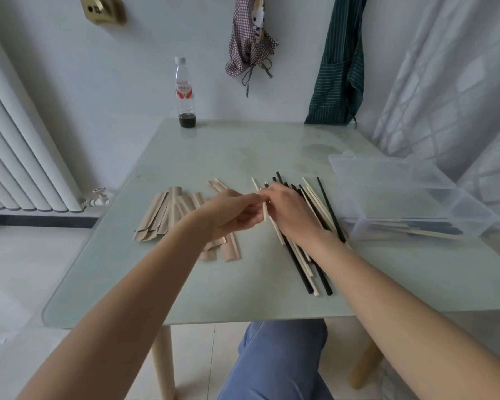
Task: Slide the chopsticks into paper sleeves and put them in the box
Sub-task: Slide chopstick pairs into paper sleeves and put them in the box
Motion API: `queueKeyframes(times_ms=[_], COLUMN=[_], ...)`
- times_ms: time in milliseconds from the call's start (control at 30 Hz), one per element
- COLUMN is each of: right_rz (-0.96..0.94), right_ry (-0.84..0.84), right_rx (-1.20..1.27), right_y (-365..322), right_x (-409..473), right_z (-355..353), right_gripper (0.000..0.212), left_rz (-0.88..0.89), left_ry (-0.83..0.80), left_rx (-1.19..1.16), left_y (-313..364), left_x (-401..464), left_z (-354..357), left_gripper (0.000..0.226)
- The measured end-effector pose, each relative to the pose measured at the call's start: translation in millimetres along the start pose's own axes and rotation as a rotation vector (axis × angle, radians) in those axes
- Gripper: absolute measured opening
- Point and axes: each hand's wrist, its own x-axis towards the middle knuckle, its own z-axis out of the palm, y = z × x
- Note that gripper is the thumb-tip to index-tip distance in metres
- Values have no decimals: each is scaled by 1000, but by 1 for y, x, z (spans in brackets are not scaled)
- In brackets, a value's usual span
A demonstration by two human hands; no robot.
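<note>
Both hands pinching one pale wooden chopstick (264,210) above the glass table (185,284) — right fingers (267,194) curled on it, left fingers (244,210) too. Next, I reckon: a brown paper sleeve (173,210) — clear plastic box (410,197) waits right.

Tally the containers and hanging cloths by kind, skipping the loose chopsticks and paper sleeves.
plastic bottle: 1
clear plastic box: 1
hanging aprons: 2 (checked apron, green striped apron)
Total: 4
</note>
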Motion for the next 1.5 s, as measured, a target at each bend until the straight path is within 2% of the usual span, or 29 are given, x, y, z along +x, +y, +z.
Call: queueKeyframes(times_ms=[100,200,267,367,533,600,767,833,933,1000,1133,1233,1333,1400,1500], right_rz=[137,314,387,473,499,491,478,480,485,480,480,490,500,506,532], right_ry=[45,115,148,178,228,214,252,299,356,366,398,455,535,569,585], right_rx=[122,417,541,675,726,692,652,653,701,714,734,785,837,856,902], right_y=[-5,-8,-3,5,14,16,20,22,26,27,26,22,16,13,11], right_x=[7,9,11,17,31,37,48,51,54,52,42,33,24,22,17], right_z=[5,5,7,6,0,0,0,-3,-14,-21,-30,-35,-39,-39,-41], right_gripper=[27,22,16,15,20,20,21,21,22,24,30,33,36,37,37], left_rz=[111,194,139,35,-134,-176,-164,-98,-36,54,195,202,195,226,261], left_ry=[210,493,557,606,617,612,570,527,407,333,226,223,203,134,53], left_rx=[209,713,954,1117,1166,1147,1069,905,419,303,470,695,927,957,924], left_y=[-6,-15,-17,-11,0,-2,0,5,9,12,16,14,12,13,12], left_x=[7,28,45,72,110,122,134,133,123,108,77,68,59,53,38], left_z=[-9,-22,-27,-31,-38,-41,-42,-36,-23,-17,-17,-24,-25,-24,-21], left_gripper=[24,23,25,34,22,26,35,29,23,22,28,34,26,22,29])
